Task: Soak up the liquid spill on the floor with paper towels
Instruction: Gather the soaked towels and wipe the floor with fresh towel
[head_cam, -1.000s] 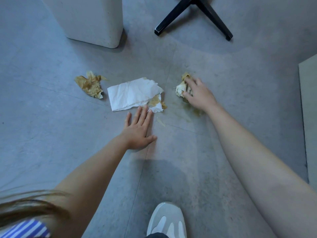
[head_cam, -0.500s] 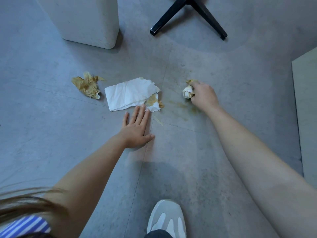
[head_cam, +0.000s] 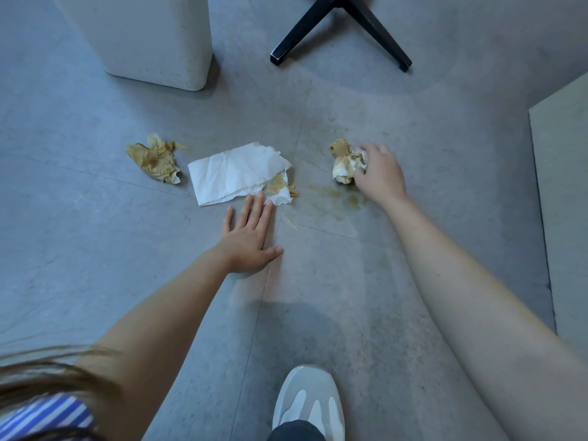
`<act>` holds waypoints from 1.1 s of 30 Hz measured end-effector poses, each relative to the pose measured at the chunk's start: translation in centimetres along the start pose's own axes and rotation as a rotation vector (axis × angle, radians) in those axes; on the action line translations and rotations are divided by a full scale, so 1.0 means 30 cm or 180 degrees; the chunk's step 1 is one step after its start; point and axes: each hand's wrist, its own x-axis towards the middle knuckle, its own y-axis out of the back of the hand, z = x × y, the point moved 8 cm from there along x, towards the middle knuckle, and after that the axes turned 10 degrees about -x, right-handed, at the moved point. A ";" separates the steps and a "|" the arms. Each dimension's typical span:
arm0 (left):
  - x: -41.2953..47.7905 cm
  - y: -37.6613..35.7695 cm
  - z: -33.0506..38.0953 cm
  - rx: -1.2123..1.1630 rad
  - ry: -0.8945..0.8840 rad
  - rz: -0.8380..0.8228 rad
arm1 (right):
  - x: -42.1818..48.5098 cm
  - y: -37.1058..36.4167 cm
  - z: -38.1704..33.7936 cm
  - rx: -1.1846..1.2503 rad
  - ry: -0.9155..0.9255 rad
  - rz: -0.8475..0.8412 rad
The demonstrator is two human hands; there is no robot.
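Rightward, right hand (head_cam: 380, 176) gripping soaked towel wad (head_cam: 343, 163)

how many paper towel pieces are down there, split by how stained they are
soaked brown crumpled towel: 1
flat mostly white towel, stained at one corner: 1
half-stained wad, gripped by the right hand: 1
total: 3
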 end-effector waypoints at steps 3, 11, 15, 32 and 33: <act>0.000 -0.005 -0.001 -0.0002 0.0008 -0.0004 | 0.004 -0.046 0.053 0.0481 -0.0604 -0.0208; -0.001 -0.005 -0.003 -0.0013 -0.0013 0.0060 | -0.065 -0.098 -0.168 -0.0068 0.0719 -0.0134; -0.003 -0.002 0.001 -0.0039 -0.0026 0.0088 | -0.105 -0.168 -0.189 -0.0510 0.0889 -0.0400; -0.122 0.199 -0.139 -0.0473 -0.0195 0.1676 | -0.322 -0.291 -0.463 -0.0533 0.1925 -0.1282; -0.120 0.203 -0.152 -0.0394 -0.0130 0.1674 | -0.323 -0.292 -0.460 -0.0541 0.1899 -0.1287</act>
